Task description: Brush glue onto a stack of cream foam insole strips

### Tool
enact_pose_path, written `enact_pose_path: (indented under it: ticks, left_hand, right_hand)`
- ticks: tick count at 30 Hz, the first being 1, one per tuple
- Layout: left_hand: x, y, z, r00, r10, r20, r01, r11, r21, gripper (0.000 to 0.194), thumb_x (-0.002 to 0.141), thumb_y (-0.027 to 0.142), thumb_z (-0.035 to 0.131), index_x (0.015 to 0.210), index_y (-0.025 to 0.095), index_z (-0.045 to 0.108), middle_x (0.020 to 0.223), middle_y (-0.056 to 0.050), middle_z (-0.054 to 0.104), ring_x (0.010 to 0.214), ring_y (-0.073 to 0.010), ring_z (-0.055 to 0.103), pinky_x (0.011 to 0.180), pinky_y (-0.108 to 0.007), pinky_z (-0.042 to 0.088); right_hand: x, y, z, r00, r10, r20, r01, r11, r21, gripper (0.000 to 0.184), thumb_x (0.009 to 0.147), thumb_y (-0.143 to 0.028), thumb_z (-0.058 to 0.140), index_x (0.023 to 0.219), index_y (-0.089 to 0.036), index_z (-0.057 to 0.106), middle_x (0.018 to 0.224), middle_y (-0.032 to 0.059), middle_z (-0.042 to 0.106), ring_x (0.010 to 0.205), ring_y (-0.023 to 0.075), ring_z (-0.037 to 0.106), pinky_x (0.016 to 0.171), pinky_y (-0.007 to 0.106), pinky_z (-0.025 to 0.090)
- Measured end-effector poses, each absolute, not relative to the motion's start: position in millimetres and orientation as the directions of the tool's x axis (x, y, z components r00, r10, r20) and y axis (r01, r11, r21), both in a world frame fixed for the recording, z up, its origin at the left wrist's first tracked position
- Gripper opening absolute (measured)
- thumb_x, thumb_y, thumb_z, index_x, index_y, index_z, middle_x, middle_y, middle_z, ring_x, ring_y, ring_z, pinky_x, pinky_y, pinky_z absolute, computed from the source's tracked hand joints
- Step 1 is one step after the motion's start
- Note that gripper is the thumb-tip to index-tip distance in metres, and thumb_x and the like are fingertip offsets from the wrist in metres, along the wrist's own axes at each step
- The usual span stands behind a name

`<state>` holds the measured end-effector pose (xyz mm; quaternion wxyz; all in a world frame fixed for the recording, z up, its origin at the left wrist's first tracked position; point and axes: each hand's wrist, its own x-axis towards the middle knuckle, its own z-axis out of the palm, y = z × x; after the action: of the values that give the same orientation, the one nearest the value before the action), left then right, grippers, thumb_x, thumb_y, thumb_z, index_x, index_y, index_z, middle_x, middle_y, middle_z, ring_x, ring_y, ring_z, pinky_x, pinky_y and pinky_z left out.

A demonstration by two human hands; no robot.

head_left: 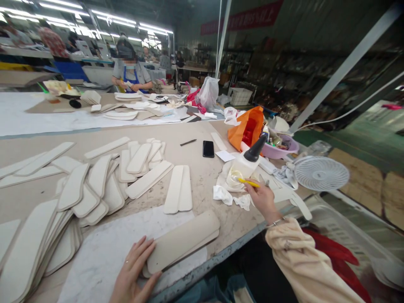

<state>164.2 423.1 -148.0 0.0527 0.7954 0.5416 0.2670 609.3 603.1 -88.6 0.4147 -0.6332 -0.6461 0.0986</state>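
Note:
My left hand [137, 269] lies at the near end of a small stack of rounded grey-beige panels [184, 242] on a white sheet. Its fingers and thumb are spread along the end of the stack, touching it. Over to the right, my right hand [261, 200] is closed round a slim yellow stick-like tool [249, 182]. The tool's tip meets a small round dish [234, 179] holding pale, glue-like stuff; I cannot make out the tip. Behind the dish stands a white bottle [243, 165] with a black nozzle. Crumpled white tissues [222, 195] lie in front.
Piles of white rounded panels [74, 187] cover the left side. A phone [208, 149], a dark pen-like stick [188, 142], an orange bag [246, 128], a purple basin [284, 151] and a white fan [321, 173] are farther off. Across the table sits a co-worker [131, 73].

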Motion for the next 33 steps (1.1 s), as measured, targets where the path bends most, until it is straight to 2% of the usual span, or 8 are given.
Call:
enact_pose_path:
  ticks: [4, 10, 18, 21, 25, 33]
  left_hand:
    - [161.3, 423.3, -150.8, 0.29, 0.88, 0.376, 0.842, -0.421, 0.338, 0.064, 0.081, 0.036, 0.061, 0.139, 0.024, 0.038, 0.135, -0.012, 0.052, 0.129, -0.0324, 0.045, 0.101, -0.057, 0.045]
    - [160.6, 424.0, -151.2, 0.279, 0.876, 0.393, 0.845, -0.419, 0.332, 0.064, 0.079, 0.037, 0.062, 0.138, 0.025, 0.039, 0.135, -0.011, 0.053, 0.128, -0.0313, 0.047, 0.103, -0.051, 0.044]
    - [162.6, 427.7, -150.4, 0.267, 0.867, 0.42, 0.844, -0.421, 0.333, 0.064, 0.077, 0.039, 0.064, 0.136, 0.028, 0.042, 0.131, -0.009, 0.057, 0.123, -0.0309, 0.052, 0.102, -0.05, 0.047]
    - [163.5, 426.6, -149.6, 0.26, 0.87, 0.419, 0.845, -0.416, 0.337, 0.063, 0.078, 0.038, 0.064, 0.136, 0.027, 0.042, 0.131, -0.009, 0.058, 0.124, -0.0299, 0.052, 0.103, -0.05, 0.045]
    - [163.4, 424.6, -149.7, 0.265, 0.871, 0.414, 0.852, -0.413, 0.323, 0.064, 0.078, 0.039, 0.064, 0.136, 0.026, 0.04, 0.132, -0.01, 0.057, 0.124, -0.0299, 0.052, 0.102, -0.05, 0.047]
    - [162.5, 424.3, -149.5, 0.271, 0.878, 0.394, 0.853, -0.408, 0.324, 0.065, 0.079, 0.038, 0.063, 0.138, 0.024, 0.039, 0.134, -0.012, 0.054, 0.127, -0.0312, 0.049, 0.1, -0.054, 0.046]
  right_hand:
    - [607.2, 598.3, -86.8, 0.01, 0.875, 0.484, 0.827, 0.265, -0.495, 0.029, 0.087, -0.041, 0.054, 0.103, -0.022, 0.07, 0.104, 0.0066, 0.073, 0.095, 0.0251, 0.069, 0.085, 0.041, 0.056]
    - [609.9, 587.8, -76.0, -0.166, 0.844, 0.51, 0.868, 0.37, -0.329, 0.031, 0.091, -0.038, 0.049, 0.11, -0.02, 0.067, 0.107, 0.0071, 0.072, 0.097, 0.0226, 0.068, 0.087, 0.038, 0.056]
    - [612.1, 596.1, -67.0, -0.034, 0.859, 0.511, 0.853, 0.291, -0.433, 0.029, 0.09, -0.042, 0.051, 0.106, -0.025, 0.068, 0.107, 0.0055, 0.072, 0.099, 0.0246, 0.068, 0.089, 0.043, 0.056]
    - [611.3, 609.9, -72.1, -0.037, 0.868, 0.496, 0.844, 0.293, -0.449, 0.031, 0.089, -0.044, 0.05, 0.104, -0.024, 0.068, 0.105, 0.0067, 0.072, 0.097, 0.025, 0.069, 0.087, 0.044, 0.056]
    - [610.4, 623.8, -72.4, -0.054, 0.881, 0.47, 0.85, 0.288, -0.442, 0.032, 0.089, -0.044, 0.05, 0.104, -0.022, 0.068, 0.104, 0.0073, 0.072, 0.095, 0.0247, 0.069, 0.086, 0.044, 0.056]
    - [608.3, 617.2, -60.9, -0.029, 0.858, 0.512, 0.875, 0.269, -0.402, 0.031, 0.09, -0.042, 0.05, 0.106, -0.022, 0.068, 0.105, 0.0071, 0.072, 0.096, 0.0243, 0.069, 0.085, 0.039, 0.056]
